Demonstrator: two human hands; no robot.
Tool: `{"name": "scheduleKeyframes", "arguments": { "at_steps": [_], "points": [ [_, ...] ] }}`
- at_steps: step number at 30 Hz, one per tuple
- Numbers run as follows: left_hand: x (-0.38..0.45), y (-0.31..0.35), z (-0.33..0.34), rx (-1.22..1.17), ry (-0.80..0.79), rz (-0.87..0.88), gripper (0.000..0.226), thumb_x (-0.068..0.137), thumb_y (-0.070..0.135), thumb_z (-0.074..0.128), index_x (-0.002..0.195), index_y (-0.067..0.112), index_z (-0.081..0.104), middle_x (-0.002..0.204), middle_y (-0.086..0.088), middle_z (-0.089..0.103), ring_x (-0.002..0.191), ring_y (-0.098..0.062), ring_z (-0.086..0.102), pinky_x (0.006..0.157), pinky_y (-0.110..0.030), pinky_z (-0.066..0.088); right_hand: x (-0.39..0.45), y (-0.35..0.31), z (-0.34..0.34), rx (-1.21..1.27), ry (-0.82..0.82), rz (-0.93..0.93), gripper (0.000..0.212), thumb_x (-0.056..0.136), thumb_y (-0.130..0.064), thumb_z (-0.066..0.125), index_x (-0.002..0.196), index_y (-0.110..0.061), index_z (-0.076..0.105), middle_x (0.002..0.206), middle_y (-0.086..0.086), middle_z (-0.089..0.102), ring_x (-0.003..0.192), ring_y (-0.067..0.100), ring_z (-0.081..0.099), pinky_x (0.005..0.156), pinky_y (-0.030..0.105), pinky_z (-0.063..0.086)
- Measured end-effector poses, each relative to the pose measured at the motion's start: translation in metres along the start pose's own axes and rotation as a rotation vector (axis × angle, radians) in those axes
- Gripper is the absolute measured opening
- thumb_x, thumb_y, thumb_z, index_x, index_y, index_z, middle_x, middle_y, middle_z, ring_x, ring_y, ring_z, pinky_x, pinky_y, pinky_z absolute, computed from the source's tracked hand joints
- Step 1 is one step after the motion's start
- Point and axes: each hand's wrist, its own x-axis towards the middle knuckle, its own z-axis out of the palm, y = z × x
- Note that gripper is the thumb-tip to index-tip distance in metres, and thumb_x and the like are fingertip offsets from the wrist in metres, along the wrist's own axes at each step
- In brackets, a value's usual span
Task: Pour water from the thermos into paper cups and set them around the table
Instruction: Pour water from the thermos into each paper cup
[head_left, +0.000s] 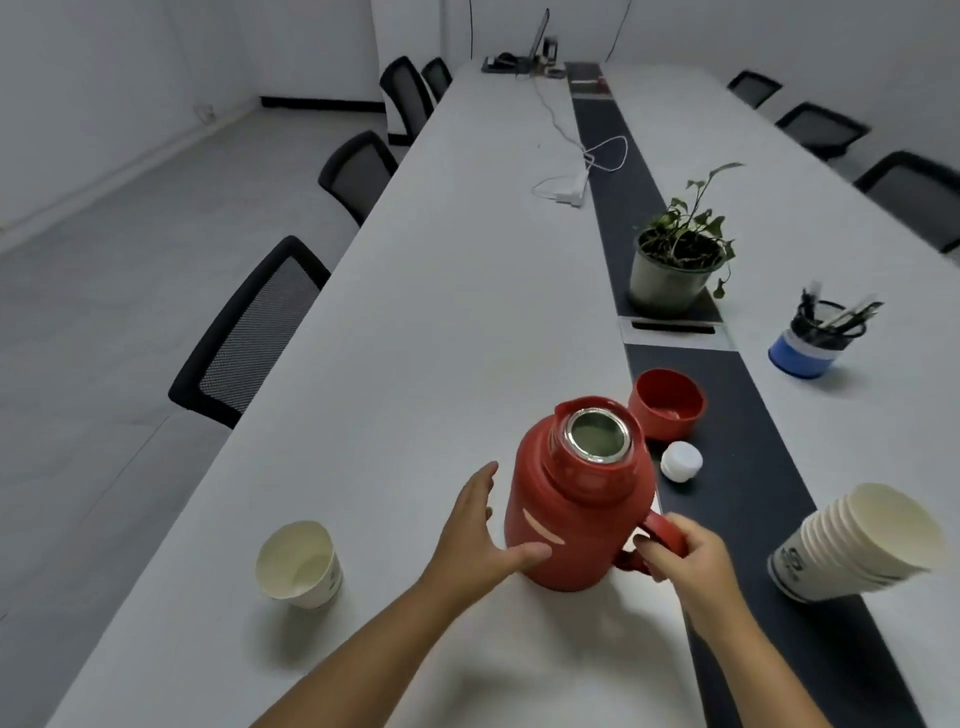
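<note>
Pre-pour step. Open red plastic thermos (576, 499) upright; handle gripped by curled right hand (685, 558), body steadied by spread left hand (480, 535). White paper cup (298, 564) left of fingers. Lift and tilt judged next.

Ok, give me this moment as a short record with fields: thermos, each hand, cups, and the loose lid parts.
thermos: red thermos, upright on white table, mouth open
left hand: left hand open, thumb against thermos body
right hand: right hand grips the handle
single cup: paper cup left of thermos
spare cups: cup stack on the right
lid parts: red cap and white stopper behind thermos
</note>
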Motion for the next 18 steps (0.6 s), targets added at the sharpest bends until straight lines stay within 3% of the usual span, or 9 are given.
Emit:
{"name": "scheduleKeyframes", "arguments": {
  "at_steps": [3, 5, 8, 12, 18],
  "points": [
    [0.023, 0.013, 0.002, -0.041, -0.129, 0.096, 0.092, 0.050, 0.028, 0.078, 0.127, 0.045, 0.032, 0.131, 0.025, 0.042, 0.121, 0.004, 0.042, 0.096, -0.012, 0.038, 0.005, 0.009, 0.002, 0.050, 0.010, 0.014, 0.036, 0.072, 0.021, 0.053, 0.050, -0.007, 0.053, 0.041, -0.003, 0.046, 0.044, 0.013, 0.051, 0.045, 0.019, 0.045],
    [0.033, 0.018, 0.002, -0.061, -0.198, 0.155, 0.091, 0.050, 0.015, 0.077, 0.122, 0.047, 0.033, 0.123, 0.025, 0.048, 0.113, 0.008, 0.048, 0.086, -0.005, 0.040, 0.009, 0.014, 0.009, 0.080, 0.080, 0.048, 0.046, 0.070, 0.023, 0.050, 0.041, -0.014, 0.050, 0.039, -0.002, 0.043, 0.053, 0.024, 0.054, 0.056, 0.036, 0.053],
    [0.039, 0.020, 0.002, -0.122, -0.238, 0.194, 0.093, 0.050, 0.006, 0.077, 0.126, 0.038, 0.032, 0.124, 0.018, 0.048, 0.112, 0.010, 0.047, 0.084, -0.002, 0.039, 0.011, 0.018, 0.016, 0.092, 0.182, 0.074, 0.050, 0.064, 0.025, 0.047, 0.035, -0.015, 0.042, 0.035, -0.002, 0.036, 0.054, 0.029, 0.048, 0.062, 0.059, 0.049],
    [0.032, 0.016, 0.001, -0.190, -0.198, 0.187, 0.092, 0.051, 0.002, 0.076, 0.124, 0.038, 0.035, 0.123, 0.016, 0.051, 0.112, 0.007, 0.049, 0.083, -0.004, 0.041, 0.008, 0.009, 0.018, 0.092, 0.151, 0.059, 0.052, 0.062, 0.030, 0.045, 0.033, -0.014, 0.042, 0.035, -0.002, 0.032, 0.052, 0.025, 0.039, 0.060, 0.065, 0.048],
    [-0.001, -0.003, -0.003, -0.280, -0.018, 0.116, 0.094, 0.041, 0.018, 0.078, 0.120, 0.045, 0.037, 0.120, 0.026, 0.053, 0.113, 0.007, 0.049, 0.086, -0.008, 0.042, -0.006, -0.022, 0.023, 0.026, 0.037, 0.014, 0.051, 0.063, 0.028, 0.047, 0.034, -0.012, 0.042, 0.036, -0.002, 0.032, 0.044, 0.020, 0.034, 0.058, 0.064, 0.046]
  ]
}}
